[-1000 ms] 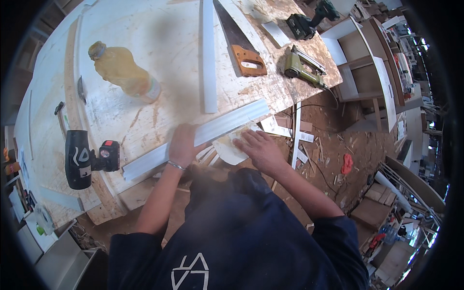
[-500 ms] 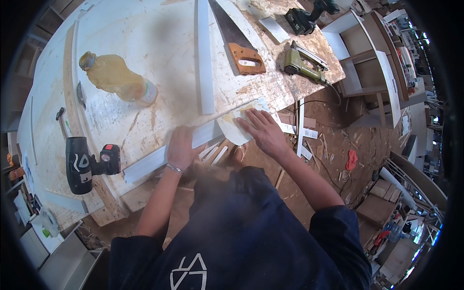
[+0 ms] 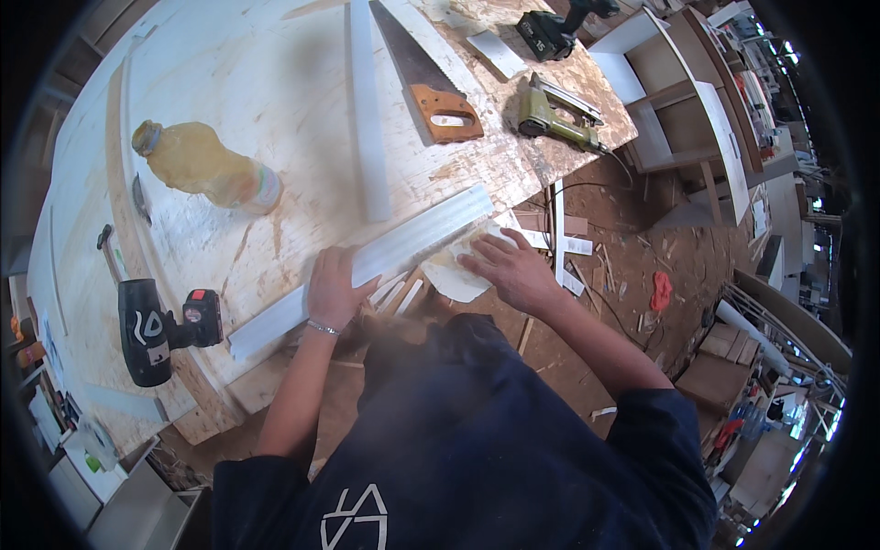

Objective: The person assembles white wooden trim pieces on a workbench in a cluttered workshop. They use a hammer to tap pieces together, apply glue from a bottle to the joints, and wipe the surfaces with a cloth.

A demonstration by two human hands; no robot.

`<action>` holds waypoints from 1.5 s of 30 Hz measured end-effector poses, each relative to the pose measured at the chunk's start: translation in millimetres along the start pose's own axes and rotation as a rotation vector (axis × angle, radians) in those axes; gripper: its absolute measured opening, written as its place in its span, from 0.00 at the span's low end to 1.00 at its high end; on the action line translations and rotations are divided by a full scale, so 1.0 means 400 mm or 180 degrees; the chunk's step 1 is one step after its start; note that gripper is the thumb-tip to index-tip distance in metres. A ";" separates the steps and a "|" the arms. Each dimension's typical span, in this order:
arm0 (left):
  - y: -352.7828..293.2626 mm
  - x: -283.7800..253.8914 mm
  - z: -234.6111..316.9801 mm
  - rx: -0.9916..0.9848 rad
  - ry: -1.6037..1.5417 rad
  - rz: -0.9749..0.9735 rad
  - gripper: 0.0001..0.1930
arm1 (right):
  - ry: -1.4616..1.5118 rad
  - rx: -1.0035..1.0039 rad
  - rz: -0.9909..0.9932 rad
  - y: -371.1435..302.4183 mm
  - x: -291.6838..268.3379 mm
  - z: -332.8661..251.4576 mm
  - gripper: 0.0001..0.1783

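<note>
A long white strip (image 3: 422, 229) lies slantwise along the near edge of the worktable. Across its middle rests my left hand (image 3: 334, 291), fingers over the strip and thumb on the near side, holding it. My right hand (image 3: 515, 273) grips a flat, flexible-looking cream piece (image 3: 458, 273) with yellow smears, just off the strip's near side by its right end. Its exact kind is unclear, and my fingers cover its right part. Beyond the strip stand out a second white strip (image 3: 367, 119) and a handsaw (image 3: 446, 115) with a wooden handle.
A yellowish plastic bottle (image 3: 209, 167) lies on the worktable (image 3: 293, 119). At left is a black cordless power tool (image 3: 147, 335); at far right are a green nail gun (image 3: 550, 119) and another cordless tool (image 3: 543, 35). Offcuts litter the brown floor (image 3: 632, 275). Open cabinets (image 3: 683, 137) stand at right.
My right hand has drawn the cream piece off the top of the strip toward me, uncovering the strip's right end. My left hand stays on the strip. The view has shifted slightly.
</note>
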State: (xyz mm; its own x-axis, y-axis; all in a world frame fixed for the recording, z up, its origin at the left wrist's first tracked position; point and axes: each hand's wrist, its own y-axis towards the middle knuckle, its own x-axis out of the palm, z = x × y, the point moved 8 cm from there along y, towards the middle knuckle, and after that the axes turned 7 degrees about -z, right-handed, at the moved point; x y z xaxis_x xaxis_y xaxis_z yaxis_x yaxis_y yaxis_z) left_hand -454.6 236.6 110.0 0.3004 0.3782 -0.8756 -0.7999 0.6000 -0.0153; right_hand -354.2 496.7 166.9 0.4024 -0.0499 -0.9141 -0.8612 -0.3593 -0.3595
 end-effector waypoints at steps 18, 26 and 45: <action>0.006 0.001 0.008 0.0085 0.0232 0.0010 0.32 | -0.0241 -0.0009 0.0869 0.071 -0.027 0.137 0.34; 0.006 0.006 0.004 0.0034 0.0240 0.0008 0.31 | -0.0311 -0.0034 0.0804 0.039 -0.049 0.142 0.38; 0.005 -0.005 0.013 -0.0026 0.0112 -0.0046 0.31 | -0.0175 -0.0150 0.0220 -0.030 -0.049 0.136 0.32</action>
State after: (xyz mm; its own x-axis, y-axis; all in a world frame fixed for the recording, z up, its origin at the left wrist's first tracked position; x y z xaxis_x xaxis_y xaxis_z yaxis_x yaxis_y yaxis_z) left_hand -454.1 240.8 114.0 0.2935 0.3444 -0.8917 -0.7998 0.5994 -0.0318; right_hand -368.7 552.9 178.9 0.3237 -0.0255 -0.9458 -0.8702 -0.4004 -0.2870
